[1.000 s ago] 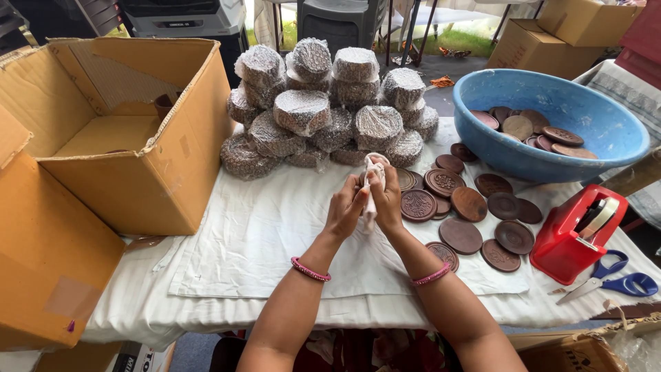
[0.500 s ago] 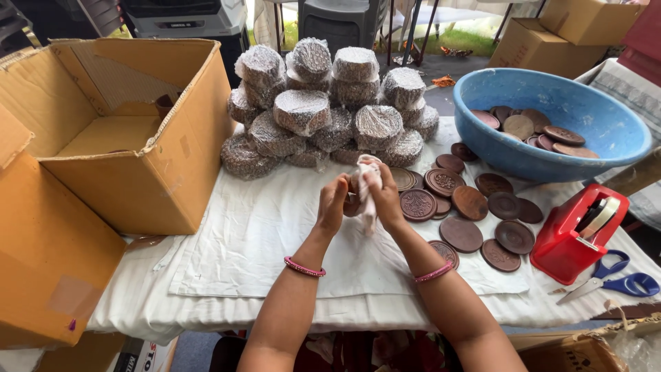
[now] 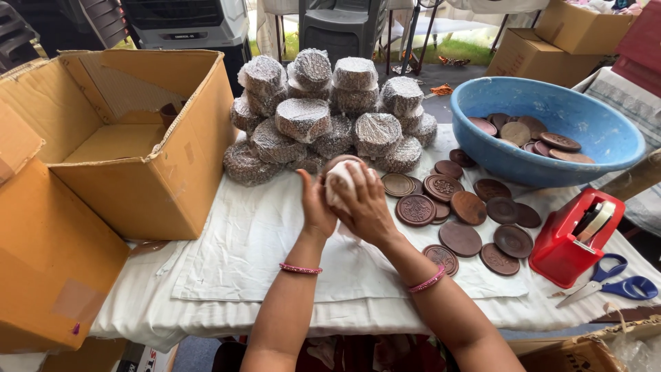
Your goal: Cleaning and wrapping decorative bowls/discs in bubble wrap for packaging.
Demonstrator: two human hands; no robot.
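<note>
My left hand (image 3: pixel 315 205) and my right hand (image 3: pixel 366 207) hold one round brown wooden disc (image 3: pixel 342 179) between them, above the white cloth (image 3: pixel 261 255). The disc is partly covered in white wrapping, and both hands press against it. Loose carved brown discs (image 3: pixel 454 207) lie on the cloth just right of my hands. Behind my hands stands a pile of wrapped bundles (image 3: pixel 323 117), each covered in white foam netting.
An open cardboard box (image 3: pixel 138 145) stands at the left, with another box (image 3: pixel 41 269) in front of it. A blue basin (image 3: pixel 551 138) with more discs sits at the right. A red tape dispenser (image 3: pixel 575 234) and blue scissors (image 3: pixel 613 284) lie near the right edge.
My hands have lifted slightly and turned the disc. The white wrapping, which hung loose between my fingers before, is now drawn around the disc.
</note>
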